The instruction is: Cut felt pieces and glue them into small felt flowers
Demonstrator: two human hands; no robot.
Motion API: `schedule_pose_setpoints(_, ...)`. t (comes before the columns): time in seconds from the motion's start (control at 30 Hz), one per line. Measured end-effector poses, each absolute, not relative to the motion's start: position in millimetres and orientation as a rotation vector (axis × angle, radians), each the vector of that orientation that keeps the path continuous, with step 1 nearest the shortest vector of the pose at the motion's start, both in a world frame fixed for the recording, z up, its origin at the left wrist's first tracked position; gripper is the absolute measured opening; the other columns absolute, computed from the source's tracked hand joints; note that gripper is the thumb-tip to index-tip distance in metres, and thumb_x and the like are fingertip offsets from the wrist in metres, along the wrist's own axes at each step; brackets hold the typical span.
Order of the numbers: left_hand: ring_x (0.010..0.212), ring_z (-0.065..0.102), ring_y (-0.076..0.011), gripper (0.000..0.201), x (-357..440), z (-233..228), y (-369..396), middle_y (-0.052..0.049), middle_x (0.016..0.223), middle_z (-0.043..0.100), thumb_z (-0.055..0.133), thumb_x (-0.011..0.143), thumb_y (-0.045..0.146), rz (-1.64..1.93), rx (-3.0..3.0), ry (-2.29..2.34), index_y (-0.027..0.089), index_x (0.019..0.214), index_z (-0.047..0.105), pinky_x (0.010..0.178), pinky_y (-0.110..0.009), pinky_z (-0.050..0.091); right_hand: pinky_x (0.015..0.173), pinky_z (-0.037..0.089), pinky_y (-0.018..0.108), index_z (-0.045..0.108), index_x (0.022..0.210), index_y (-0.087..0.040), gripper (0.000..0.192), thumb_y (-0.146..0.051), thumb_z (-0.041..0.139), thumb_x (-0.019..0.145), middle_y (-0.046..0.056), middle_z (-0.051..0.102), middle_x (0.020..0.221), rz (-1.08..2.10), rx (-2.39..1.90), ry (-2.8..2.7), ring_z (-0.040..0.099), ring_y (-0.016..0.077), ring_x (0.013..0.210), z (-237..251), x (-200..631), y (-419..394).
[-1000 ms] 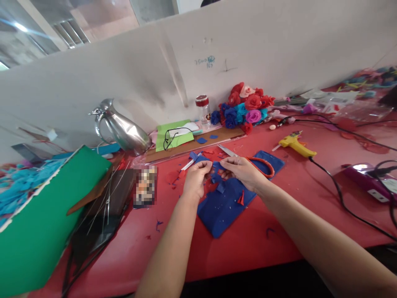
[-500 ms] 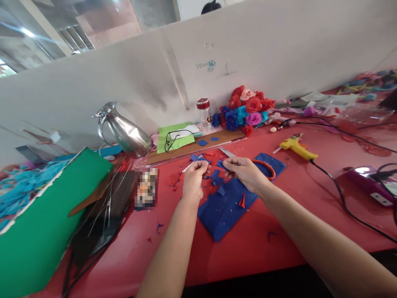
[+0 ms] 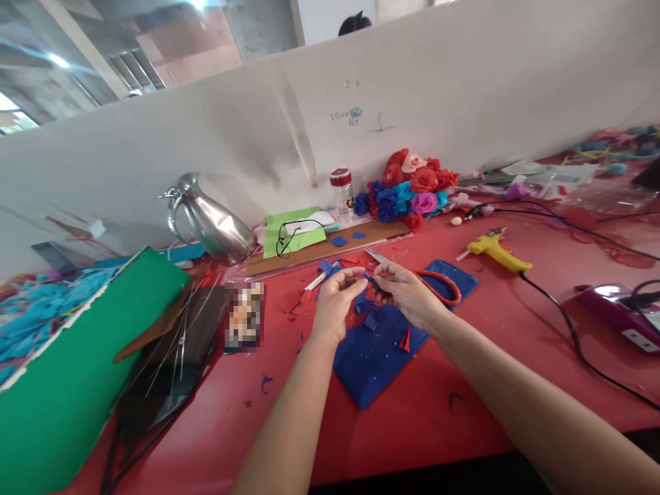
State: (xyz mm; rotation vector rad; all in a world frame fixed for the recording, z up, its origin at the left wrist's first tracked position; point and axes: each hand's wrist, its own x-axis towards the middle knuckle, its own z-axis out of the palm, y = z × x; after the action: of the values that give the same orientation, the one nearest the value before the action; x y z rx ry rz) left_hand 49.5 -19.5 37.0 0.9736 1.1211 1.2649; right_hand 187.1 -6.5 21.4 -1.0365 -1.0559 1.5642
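Blue paper, a small scrap (image 3: 369,280), sits pinched between the two hands, which meet fingertip to fingertip just above the table. The left hand (image 3: 335,302) curls its fingers and thumb onto the scrap's left end; the right hand (image 3: 407,292) nips the right end between thumb and forefinger, the other fingers loosely folded.

Under both hands lies a blue sheet (image 3: 379,350) flat on the red table (image 3: 412,419), with small blue and red offcuts strewn on it and around it. Scissors (image 3: 430,283) with red loop handles rest on the sheet just beyond the right hand, blades pointing away to the left. A white-handled tool (image 3: 315,280) lies just past the left hand.

Further right, well apart from the hands, a yellow glue gun (image 3: 496,249) lies on its side, its black cord trailing toward the near edge. A purple device (image 3: 616,311) sits by the right border.

Against the white partition stands a bunch of paper flowers (image 3: 407,189) in red, blue and pink, with a red-capped jar (image 3: 341,189) just beside it. To the left a steel jug (image 3: 209,218) leans, and glasses (image 3: 291,230) rest on green paper. A green board (image 3: 77,364) fills the near left, with thin wires (image 3: 180,337) lying beside it.
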Motion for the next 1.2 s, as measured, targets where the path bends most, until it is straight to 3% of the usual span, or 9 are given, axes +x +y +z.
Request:
schedule_pose_setpoints(0.63, 0.060, 0.054, -0.0094, 0.016, 49.4, 34.7, -17.4, 0.002, 0.064, 0.061, 0.072, 0.058, 0.026, 1.280, 0.916, 1.166, 0.016, 0.068, 0.065, 0.067, -0.025, 0.043, 0.049, 0.040, 0.023, 0.059, 0.084, -0.018, 0.023, -0.039, 0.061, 0.072, -0.005, 0.055, 0.055, 1.351, -1.034, -1.333, 0.051, 0.0098, 0.049, 15.9, 182.8, -6.8)
schedule_pose_setpoints(0.83, 0.061, 0.054, -0.0094, 0.014, 49.7, 32.9, -16.0, 0.002, 0.065, 0.062, 0.068, 0.056, 0.018, 1.280, 0.914, 1.206, 0.016, 0.069, 0.066, 0.068, -0.025, 0.043, 0.051, 0.041, 0.024, 0.060, 0.083, -0.018, 0.024, -0.040, 0.061, 0.072, -0.004, 0.054, 0.057, 1.301, -1.061, -1.373, 0.051, 0.0106, 0.051, 16.6, 183.4, -6.5)
schedule_pose_setpoints(1.2, 0.067, 0.059, -0.0113, 0.022, 47.3, 30.5, -14.7, 0.000, 0.071, 0.063, 0.069, 0.055, 0.016, 1.313, 0.937, 1.190, 0.016, 0.076, 0.062, 0.069, -0.025, 0.045, 0.065, 0.046, 0.029, 0.069, 0.086, -0.019, 0.021, -0.035, 0.057, 0.077, 0.003, 0.067, 0.078, 1.039, -1.144, -1.522, 0.060, 0.0157, 0.069, 14.7, 188.0, -4.5)
